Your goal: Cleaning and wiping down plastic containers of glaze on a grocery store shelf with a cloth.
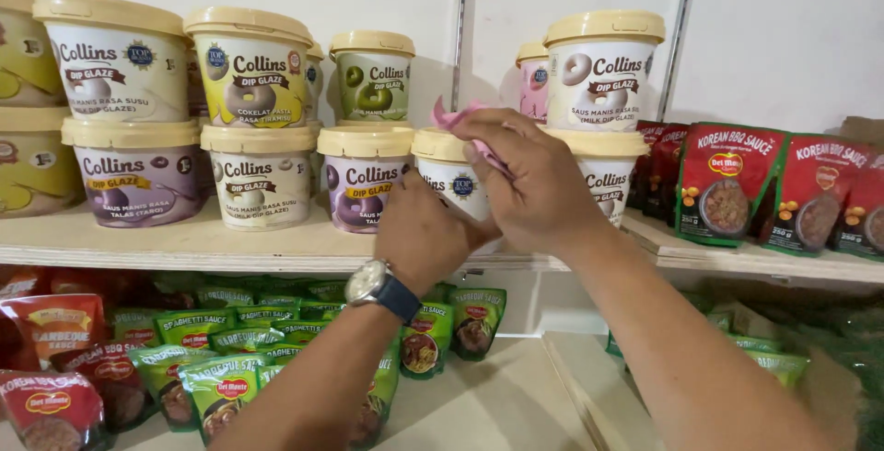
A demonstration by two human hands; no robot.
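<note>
Right hand (534, 184): fingers (493, 143) closed on a pink cloth (451, 118), a crumpled corner of which pokes out at about 10 o'clock from the knuckles. The cloth is pressed against the cream lid of a white tub (449, 175) on the upper shelf (230, 244). Left hand (425, 235), at 7 o'clock from the right: fingers curled against the front of the same tub, apparently steadying it; how firmly cannot be told. A wristwatch (378, 285) sits on the left wrist. The cloth looks soft, limp and light, best held bunched. The tub appears rigid, smooth plastic, probably fairly heavy if full; its wall below the lid rim offers the surest hold. Neighbouring tubs (364, 175) stand just beside, stacked two high. Red pouches (727, 193) lie at 3 o'clock; green pouches (221, 387) on the lower shelf at 7 o'clock.
</note>
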